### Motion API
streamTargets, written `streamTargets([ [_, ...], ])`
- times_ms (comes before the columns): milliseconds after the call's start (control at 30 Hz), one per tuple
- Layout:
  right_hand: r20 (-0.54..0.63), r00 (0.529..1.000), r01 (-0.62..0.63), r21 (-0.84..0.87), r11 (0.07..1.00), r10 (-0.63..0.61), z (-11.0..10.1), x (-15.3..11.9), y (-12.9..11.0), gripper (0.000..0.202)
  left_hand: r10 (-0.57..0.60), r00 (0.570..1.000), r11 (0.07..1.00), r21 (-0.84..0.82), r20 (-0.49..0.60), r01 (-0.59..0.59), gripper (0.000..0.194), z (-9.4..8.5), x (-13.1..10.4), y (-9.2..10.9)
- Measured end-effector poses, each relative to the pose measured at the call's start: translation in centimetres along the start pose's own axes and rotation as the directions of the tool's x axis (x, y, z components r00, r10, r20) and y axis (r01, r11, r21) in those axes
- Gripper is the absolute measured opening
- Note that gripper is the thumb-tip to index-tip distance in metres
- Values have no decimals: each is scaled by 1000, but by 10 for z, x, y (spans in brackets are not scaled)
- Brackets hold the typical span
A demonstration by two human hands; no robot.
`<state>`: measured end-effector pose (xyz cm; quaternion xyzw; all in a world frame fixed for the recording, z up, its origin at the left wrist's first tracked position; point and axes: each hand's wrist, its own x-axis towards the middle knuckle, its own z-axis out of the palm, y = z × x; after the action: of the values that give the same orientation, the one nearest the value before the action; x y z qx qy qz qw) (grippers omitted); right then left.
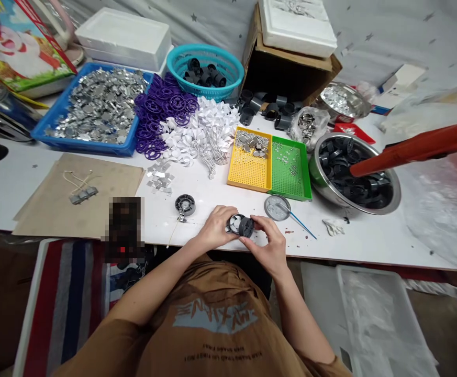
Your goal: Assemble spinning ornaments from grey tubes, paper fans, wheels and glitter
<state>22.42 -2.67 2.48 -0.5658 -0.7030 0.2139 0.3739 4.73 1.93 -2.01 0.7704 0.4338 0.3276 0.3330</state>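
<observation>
**Two Hands Are Holding Small Round Parts**

The left hand (217, 227) is curling partly closed around a small gray ring with white blades (235, 223). The right hand (270, 242) is making a wide curve, and its thumb and fingers are pinching a dark round part (246, 227) right beside the ring. I cannot tell if the two parts are fitting together. Both are sitting between the hands, at the near edge of the white table (204, 187).

The parts are looking like hard plastic, so they are probably feeling light, stiff and a bit slippery. The thin blades may be easy to break, so pinching the outside rims is seeming best.

Another gray ring (184, 204) is lying to the left. A little dish (277, 208) with a blue stick (303, 226) is resting to the right. Farther off, a yellow tray (247, 175), a green tray (291, 183) and purple rings (173, 107) are filling the table. A big metal bowl (322, 188) is standing on the right. A starry sheet (212, 21) is hanging at the far side.
</observation>
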Motion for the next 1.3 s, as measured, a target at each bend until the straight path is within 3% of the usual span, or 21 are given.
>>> streamTargets([
  [233,-71,990,114,-124,986,-123,4,10,-15,46,55,979,998,10,-194,-54,39,-1,-6,15],
  [467,-97,986,118,-155,981,-134,3,9,-24,46,88,972,996,34,-218,-83,39,-7,-8,28],
  [733,-247,958,89,-218,972,-143,15,4,-25,41,166,942,985,103,-291,-142,42,-5,-11,27],
  [833,-294,950,39,-224,974,-106,19,2,-22,39,138,946,990,73,-294,-122,41,-4,-13,25],
  [900,-248,969,-22,-144,989,-14,18,3,-18,41,102,954,995,34,-281,-96,40,-5,-14,25],
  [967,-117,987,-97,79,992,106,14,5,-13,48,64,963,997,-22,-260,-72,42,-7,-14,27],
  [1067,195,963,-257,448,856,186,7,10,-4,56,32,978,992,-114,-204,-56,48,-15,-14,31],
  [1133,328,924,-352,538,765,195,4,12,0,53,-16,996,980,-200,-84,-2,59,-22,-15,32],
  [1233,349,904,-412,564,716,245,3,12,2,55,-145,975,883,-422,169,205,79,-32,-16,30],
  [1300,339,904,-416,566,712,259,1,12,1,59,-207,947,790,-529,245,310,71,-37,-17,29],
])
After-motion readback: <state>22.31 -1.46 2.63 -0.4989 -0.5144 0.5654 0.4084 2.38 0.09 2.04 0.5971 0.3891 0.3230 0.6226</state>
